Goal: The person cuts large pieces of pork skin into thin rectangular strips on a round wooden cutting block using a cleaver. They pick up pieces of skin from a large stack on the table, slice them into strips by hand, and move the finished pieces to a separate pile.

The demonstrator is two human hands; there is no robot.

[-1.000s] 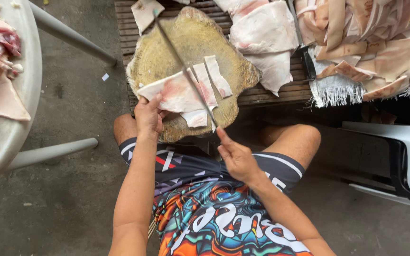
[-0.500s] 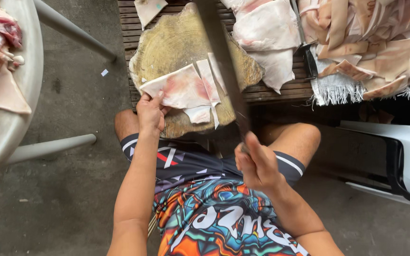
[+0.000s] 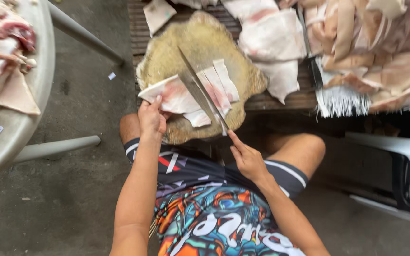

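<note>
Fingers of the left hand (image 3: 152,118) pinned the soft, greasy-looking pork slab (image 3: 176,97) by its near edge on the chopping block (image 3: 200,47), while the right hand (image 3: 246,159) gripped the cleaver (image 3: 199,91) laid across that slab, cut strips (image 3: 221,83) just beyond.

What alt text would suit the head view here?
A seated person's right hand holds a long knife across a slab of pork skin on a round wooden chopping block, while the left hand pins the slab's near edge. Cut strips lie beside the blade; more pork skin pieces are heaped at right.
</note>
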